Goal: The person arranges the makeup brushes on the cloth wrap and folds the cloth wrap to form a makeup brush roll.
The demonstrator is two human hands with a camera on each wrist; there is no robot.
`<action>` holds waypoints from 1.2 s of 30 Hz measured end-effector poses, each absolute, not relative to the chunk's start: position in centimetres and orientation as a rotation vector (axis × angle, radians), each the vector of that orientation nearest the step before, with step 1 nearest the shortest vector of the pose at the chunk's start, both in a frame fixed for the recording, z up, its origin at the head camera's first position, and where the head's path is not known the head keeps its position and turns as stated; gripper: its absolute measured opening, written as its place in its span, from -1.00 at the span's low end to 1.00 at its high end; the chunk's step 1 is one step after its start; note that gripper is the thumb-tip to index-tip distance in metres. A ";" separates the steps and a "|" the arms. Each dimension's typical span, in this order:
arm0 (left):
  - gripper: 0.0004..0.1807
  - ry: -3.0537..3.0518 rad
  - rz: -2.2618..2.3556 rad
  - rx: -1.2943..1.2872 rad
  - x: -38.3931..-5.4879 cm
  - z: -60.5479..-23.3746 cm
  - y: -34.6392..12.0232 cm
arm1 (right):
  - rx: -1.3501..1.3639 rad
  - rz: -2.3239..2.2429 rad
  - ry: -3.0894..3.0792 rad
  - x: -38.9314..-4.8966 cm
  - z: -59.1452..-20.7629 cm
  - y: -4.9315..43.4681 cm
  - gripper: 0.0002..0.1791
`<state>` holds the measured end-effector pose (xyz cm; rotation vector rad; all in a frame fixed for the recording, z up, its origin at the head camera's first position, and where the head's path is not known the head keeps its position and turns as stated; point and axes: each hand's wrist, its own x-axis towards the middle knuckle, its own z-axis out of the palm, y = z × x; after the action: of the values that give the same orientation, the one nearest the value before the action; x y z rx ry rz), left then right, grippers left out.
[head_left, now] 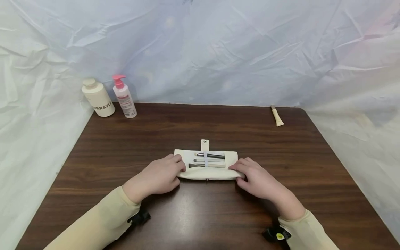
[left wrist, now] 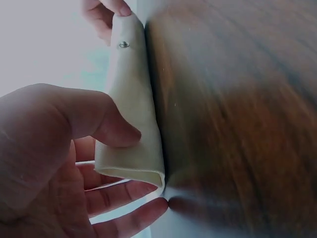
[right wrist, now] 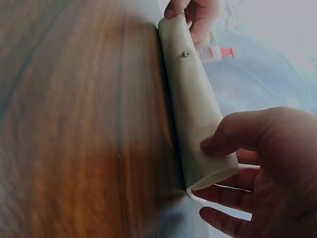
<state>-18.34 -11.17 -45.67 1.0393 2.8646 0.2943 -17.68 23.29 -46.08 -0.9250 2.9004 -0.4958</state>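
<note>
A cream fabric brush roll (head_left: pixel 231 158) lies on the table with its near edge folded over into a thick roll. Inside it, several makeup brushes (head_left: pixel 215 160) lie side by side under a pale elastic band. My left hand (head_left: pixel 162 173) grips the left end of the folded part, thumb on the near face and fingers over the top. At the right end, my right hand (head_left: pixel 257 178) pinches the fold the same way. A metal snap stud (left wrist: pixel 124 44) shows on the near face. The strap (head_left: pixel 205 144) with its snap points away from me.
At the back left corner stand a white bottle (head_left: pixel 99 98) with a cap and a pump bottle (head_left: pixel 125 100) with a pink top. A small cream tube (head_left: pixel 276 116) lies at the back right. Plastic sheeting (head_left: pixel 218 52) hangs behind the wooden table (head_left: pixel 200 125).
</note>
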 end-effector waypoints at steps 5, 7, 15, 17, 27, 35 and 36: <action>-0.75 2.892 0.323 1.035 -18.6 -45.9 -11.4 | -0.929 -0.484 2.889 -18.0 -46.2 23.5 -0.53; -0.75 2.896 0.343 1.032 -18.8 -45.9 -11.5 | -0.910 -0.510 2.893 -18.1 -46.2 23.6 -0.52; -0.68 2.880 0.617 0.827 -20.4 -46.3 -12.3 | -0.680 -0.769 2.905 -18.8 -46.8 24.0 -0.65; -0.68 2.862 0.712 0.760 -20.8 -46.5 -12.5 | -0.634 -0.813 2.897 -18.9 -46.9 24.0 -0.70; -0.78 2.741 0.897 0.667 -21.1 -46.4 -13.2 | -0.403 -0.948 2.802 -18.7 -46.4 23.3 -0.88; -0.93 2.695 0.873 0.650 -20.6 -46.9 -13.4 | -0.235 -1.046 2.671 -18.6 -46.5 22.6 -0.87; -0.92 2.714 0.848 0.639 -20.6 -46.9 -13.3 | -0.224 -1.059 2.660 -18.6 -46.6 22.5 -0.87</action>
<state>-20.56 -13.32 -46.90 0.6392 2.7144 0.8478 -18.65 22.48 -46.63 -0.2236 2.6603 -1.0594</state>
